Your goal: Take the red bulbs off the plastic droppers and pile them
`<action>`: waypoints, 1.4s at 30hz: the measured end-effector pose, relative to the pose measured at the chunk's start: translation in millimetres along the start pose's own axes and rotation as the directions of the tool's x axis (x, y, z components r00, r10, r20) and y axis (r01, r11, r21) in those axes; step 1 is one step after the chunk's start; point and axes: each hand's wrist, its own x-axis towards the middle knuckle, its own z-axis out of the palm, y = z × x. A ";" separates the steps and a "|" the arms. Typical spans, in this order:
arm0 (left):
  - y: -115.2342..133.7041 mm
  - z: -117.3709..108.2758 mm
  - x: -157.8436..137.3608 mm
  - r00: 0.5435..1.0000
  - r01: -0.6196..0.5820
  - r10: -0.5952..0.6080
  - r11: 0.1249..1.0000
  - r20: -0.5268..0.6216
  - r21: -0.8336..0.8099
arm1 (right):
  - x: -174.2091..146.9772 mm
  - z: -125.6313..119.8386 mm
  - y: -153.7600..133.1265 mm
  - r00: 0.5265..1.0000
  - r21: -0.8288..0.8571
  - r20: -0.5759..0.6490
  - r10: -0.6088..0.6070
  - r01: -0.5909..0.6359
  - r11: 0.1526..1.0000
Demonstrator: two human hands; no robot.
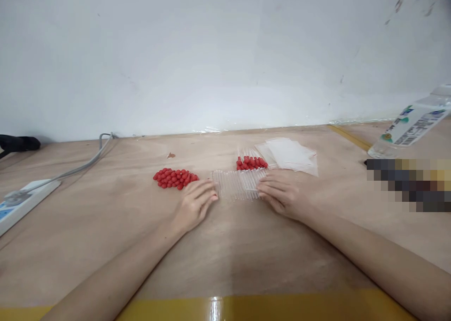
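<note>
A flat row of clear thin tubes [232,185] lies side by side on the table between my two hands. At its left end, my left hand [197,200] touches the outermost tubes, its fingers extended and the thumb below. My right hand [283,193] reaches the right end with fingers stretched out; one tube seems to lie crosswise by its fingertips. Just beyond my left hand is a heap of red rubber bulbs [172,178]. Behind the row sit several clear tubes with red bulbs [251,163] fitted on their near ends.
White plastic bags [291,153] are stacked behind my right hand. A clear labelled bottle [410,124] leans at the right, near a blurred-out patch. On the left lie a power strip [31,199] with a grey cable [84,163] and a black object [21,143]. A white wall [211,58] closes the back.
</note>
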 end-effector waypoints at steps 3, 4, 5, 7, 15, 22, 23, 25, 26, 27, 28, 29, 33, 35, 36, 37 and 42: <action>-21.8 2.1 2.4 0.981 0.187 -0.175 0.972 -0.089 0.145 | 5.6 -0.6 6.4 0.987 -0.167 -0.004 0.160 -0.158 0.973; -26.8 3.3 4.1 0.975 0.217 -0.205 0.961 -0.082 0.170 | 9.3 0.4 5.8 0.983 -0.206 0.007 0.186 -0.181 0.962; -30.4 4.5 5.8 0.973 0.232 -0.224 0.955 -0.061 0.185 | 13.3 1.6 4.2 0.978 -0.233 0.021 0.205 -0.195 0.953; -33.6 6.5 8.4 0.971 0.236 -0.238 0.949 -0.016 0.208 | 21.3 4.0 0.0 0.971 -0.265 0.042 0.236 -0.217 0.940; -36.0 11.5 5.0 0.982 0.181 -0.187 0.955 0.002 0.234 | 26.8 18.0 0.4 0.945 -0.239 0.020 0.328 -0.314 0.919; -38.6 -9.4 5.7 0.964 0.033 -0.054 0.996 0.259 0.087 | 22.4 24.1 -1.4 0.958 -0.191 0.052 0.281 -0.267 0.945; -40.6 -11.7 5.2 0.957 0.008 -0.032 0.996 0.287 0.084 | 22.6 23.3 -2.2 0.958 -0.188 0.068 0.279 -0.262 0.947; -45.6 -12.2 3.6 0.959 -0.017 -0.011 0.995 0.284 0.094 | 23.1 21.8 -3.6 0.957 -0.183 0.099 0.273 -0.252 0.950; -48.1 -10.3 2.7 0.966 -0.017 -0.011 0.994 0.258 0.105 | 23.2 21.2 -4.1 0.958 -0.180 0.112 0.266 -0.244 0.953; -50.2 -7.5 1.8 0.974 -0.010 -0.018 0.993 0.226 0.120 | 23.4 20.7 -4.5 0.959 -0.174 0.122 0.257 -0.234 0.956; -51.6 -4.3 1.1 0.980 0.003 -0.030 0.991 0.197 0.135 | 23.4 20.3 -4.7 0.960 -0.168 0.131 0.249 -0.226 0.960; -52.4 -1.1 0.7 0.984 0.021 -0.047 0.989 0.174 0.148 | 23.4 20.0 -4.9 0.960 -0.163 0.140 0.241 -0.218 0.962; -47.1 3.5 2.5 0.985 0.117 -0.139 0.973 0.099 0.198 | 22.5 18.8 -5.6 0.959 -0.145 0.162 0.234 -0.212 0.967; -41.2 0.6 5.6 0.982 0.174 -0.186 0.963 0.042 0.208 | 21.5 17.8 -6.1 0.961 -0.127 0.148 0.232 -0.214 0.968; -37.9 -1.3 7.9 0.978 0.199 -0.206 0.959 0.018 0.203 | 20.9 17.2 -6.3 0.963 -0.119 0.135 0.233 -0.218 0.969; -34.4 -2.7 10.9 0.974 0.223 -0.228 0.955 0.006 0.195 | 20.4 16.4 -6.6 0.964 -0.113 0.124 0.234 -0.221 0.969; -18.8 8.0 41.9 0.927 0.337 -0.356 0.929 0.117 0.151 | 16.7 11.1 -6.6 0.966 -0.115 0.089 0.242 -0.231 0.966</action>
